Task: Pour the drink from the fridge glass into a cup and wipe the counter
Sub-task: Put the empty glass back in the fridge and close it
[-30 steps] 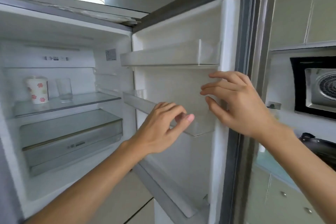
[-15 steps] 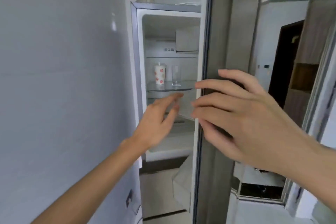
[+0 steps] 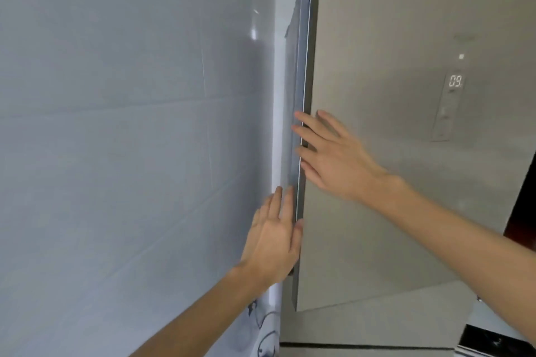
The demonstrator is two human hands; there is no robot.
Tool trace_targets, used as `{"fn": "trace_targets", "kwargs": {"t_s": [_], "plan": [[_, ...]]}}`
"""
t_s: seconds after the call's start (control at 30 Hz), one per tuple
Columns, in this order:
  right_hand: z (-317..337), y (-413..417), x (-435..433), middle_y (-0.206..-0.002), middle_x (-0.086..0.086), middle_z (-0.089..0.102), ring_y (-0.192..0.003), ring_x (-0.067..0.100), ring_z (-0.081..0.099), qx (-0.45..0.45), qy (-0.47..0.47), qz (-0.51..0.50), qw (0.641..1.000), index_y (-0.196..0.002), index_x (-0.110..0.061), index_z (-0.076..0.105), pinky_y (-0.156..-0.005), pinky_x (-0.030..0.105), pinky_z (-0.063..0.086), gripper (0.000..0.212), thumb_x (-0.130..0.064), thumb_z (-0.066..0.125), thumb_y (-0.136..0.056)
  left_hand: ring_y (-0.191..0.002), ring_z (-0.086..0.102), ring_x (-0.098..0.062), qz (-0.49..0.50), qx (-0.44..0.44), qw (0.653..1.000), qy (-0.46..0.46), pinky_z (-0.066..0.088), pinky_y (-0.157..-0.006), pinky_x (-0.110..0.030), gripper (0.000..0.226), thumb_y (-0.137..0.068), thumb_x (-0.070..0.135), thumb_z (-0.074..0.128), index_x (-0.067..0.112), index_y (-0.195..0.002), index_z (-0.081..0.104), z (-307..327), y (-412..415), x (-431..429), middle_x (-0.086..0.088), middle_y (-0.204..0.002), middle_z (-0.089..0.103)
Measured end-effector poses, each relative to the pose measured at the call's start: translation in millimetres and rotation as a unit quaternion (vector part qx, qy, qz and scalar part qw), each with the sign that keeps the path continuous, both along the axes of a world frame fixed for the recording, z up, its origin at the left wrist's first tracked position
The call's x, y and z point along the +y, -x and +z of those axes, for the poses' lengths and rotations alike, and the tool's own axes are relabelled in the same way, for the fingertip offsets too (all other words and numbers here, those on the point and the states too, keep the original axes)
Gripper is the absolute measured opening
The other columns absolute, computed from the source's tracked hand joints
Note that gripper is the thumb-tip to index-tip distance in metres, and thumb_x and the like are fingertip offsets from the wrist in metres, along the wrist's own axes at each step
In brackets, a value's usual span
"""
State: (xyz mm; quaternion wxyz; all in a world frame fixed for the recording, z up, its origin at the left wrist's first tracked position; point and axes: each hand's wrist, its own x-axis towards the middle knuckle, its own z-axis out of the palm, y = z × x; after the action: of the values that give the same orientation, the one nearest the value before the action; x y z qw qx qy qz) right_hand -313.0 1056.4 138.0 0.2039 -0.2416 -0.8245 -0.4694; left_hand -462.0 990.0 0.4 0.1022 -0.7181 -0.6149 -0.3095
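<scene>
The beige fridge door [image 3: 391,153] fills the right half of the view and stands nearly closed, with only a thin gap along its left edge. My right hand [image 3: 333,159] lies flat and open on the door front, fingertips at that edge. My left hand [image 3: 275,238] is lower, fingers straight, touching the same edge from the left. Both hands hold nothing. The fridge interior, the glass and the paper cup are hidden behind the door.
A pale grey tiled wall [image 3: 130,139] takes up the left half of the view. A lit display panel [image 3: 454,84] reading 09 sits on the door at the right. A lower fridge door [image 3: 377,324] shows below. A dark doorway [image 3: 525,206] is at the far right.
The fridge door has swung from wide open to almost closed, hiding the shelf with the glass and the cup. Both hands followed the door edge, and the view turned left toward the wall.
</scene>
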Motion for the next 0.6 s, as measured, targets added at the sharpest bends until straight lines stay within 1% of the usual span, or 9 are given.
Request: {"fn": "trace_targets", "kwargs": {"t_s": [0.1,0.2,0.23,0.27,0.33,0.37,0.5,0.57,0.6], "plan": [[-9,17,27,-0.152,0.02,0.038,-0.148,0.031,0.023,-0.001,0.016,-0.038,0.999,-0.126,-0.004,0.062,-0.12,0.05,0.02,0.043,-0.029,0.054,-0.091,-0.151,0.02,-0.04,-0.018,0.082,0.996,-0.024,0.028,-0.118,-0.05,0.068,-0.097,0.028,0.034,0.012,-0.16,0.012,-15,-1,15,-0.023,-0.166,0.008],[-15,29,51,-0.159,0.019,0.022,-0.15,0.029,0.015,0.006,0.03,-0.06,0.998,-0.139,-0.003,0.049,-0.121,0.048,0.018,0.05,-0.022,0.052,-0.093,-0.152,0.019,-0.037,-0.026,0.181,0.983,-0.013,0.031,-0.116,-0.055,0.076,-0.085,0.019,0.059,0.012,-0.155,0.032,-27,4,37,-0.021,-0.166,0.011],[-17,31,59,-0.161,0.019,0.018,-0.151,0.029,0.012,0.008,0.036,-0.064,0.997,-0.142,-0.003,0.045,-0.122,0.048,0.017,0.052,-0.019,0.05,-0.093,-0.154,0.015,-0.034,-0.018,0.204,0.979,-0.002,0.028,-0.118,-0.055,0.075,-0.085,0.022,0.06,0.011,-0.154,0.033,-30,8,45,-0.019,-0.167,0.008],[-19,34,66,-0.162,0.018,0.013,-0.151,0.029,0.009,0.007,0.044,-0.068,0.997,-0.145,-0.003,0.04,-0.122,0.047,0.015,0.054,-0.017,0.047,-0.094,-0.155,0.007,-0.032,-0.01,0.222,0.975,0.008,0.02,-0.121,-0.056,0.074,-0.09,0.024,0.056,0.01,-0.156,0.027,-32,11,53,-0.018,-0.167,0.001],[-21,40,77,-0.163,0.018,0.004,-0.152,0.028,0.001,0.003,0.062,-0.081,0.995,-0.15,-0.003,0.031,-0.123,0.046,0.01,0.056,-0.014,0.042,-0.096,-0.155,-0.012,-0.029,-0.004,0.247,0.968,0.051,0.003,-0.123,-0.055,0.073,-0.099,0.024,0.043,0.009,-0.16,0.006,-36,19,68,-0.015,-0.166,-0.019],[-22,42,81,-0.163,0.018,0.002,-0.152,0.029,-0.001,0.005,0.066,-0.082,0.994,-0.151,-0.003,0.029,-0.123,0.046,0.008,0.056,-0.014,0.041,-0.097,-0.154,-0.016,-0.028,0.0,0.257,0.965,0.058,-0.001,-0.123,-0.055,0.073,-0.1,0.024,0.04,0.008,-0.159,0.0,-36,23,74,-0.014,-0.165,-0.024],[-30,50,90,-0.162,0.021,0.005,-0.151,0.033,0.003,0.027,0.067,-0.084,0.994,-0.149,-0.003,0.034,-0.122,0.048,0.012,0.057,-0.012,0.046,-0.094,-0.153,-0.02,-0.028,-0.015,0.266,0.963,0.044,-0.001,-0.123,-0.055,0.077,-0.098,0.025,0.044,0.009,-0.159,0.0,-44,34,85,-0.013,-0.164,-0.026],[-32,52,89,-0.162,0.021,0.005,-0.151,0.033,0.002,0.028,0.075,-0.086,0.993,-0.149,-0.002,0.034,-0.122,0.048,0.012,0.058,-0.013,0.047,-0.093,-0.154,-0.016,-0.029,-0.03,0.258,0.965,0.034,0.005,-0.123,-0.055,0.078,-0.094,0.023,0.049,0.008,-0.159,0.008,-47,37,87,-0.014,-0.165,-0.021],[-33,52,87,-0.162,0.021,0.006,-0.151,0.033,0.002,0.027,0.084,-0.083,0.993,-0.148,-0.002,0.035,-0.123,0.048,0.011,0.057,-0.014,0.047,-0.093,-0.155,-0.009,-0.03,-0.043,0.247,0.968,0.025,0.01,-0.123,-0.055,0.077,-0.091,0.021,0.053,0.007,-0.158,0.017,-48,38,87,-0.016,-0.167,-0.015]]}}
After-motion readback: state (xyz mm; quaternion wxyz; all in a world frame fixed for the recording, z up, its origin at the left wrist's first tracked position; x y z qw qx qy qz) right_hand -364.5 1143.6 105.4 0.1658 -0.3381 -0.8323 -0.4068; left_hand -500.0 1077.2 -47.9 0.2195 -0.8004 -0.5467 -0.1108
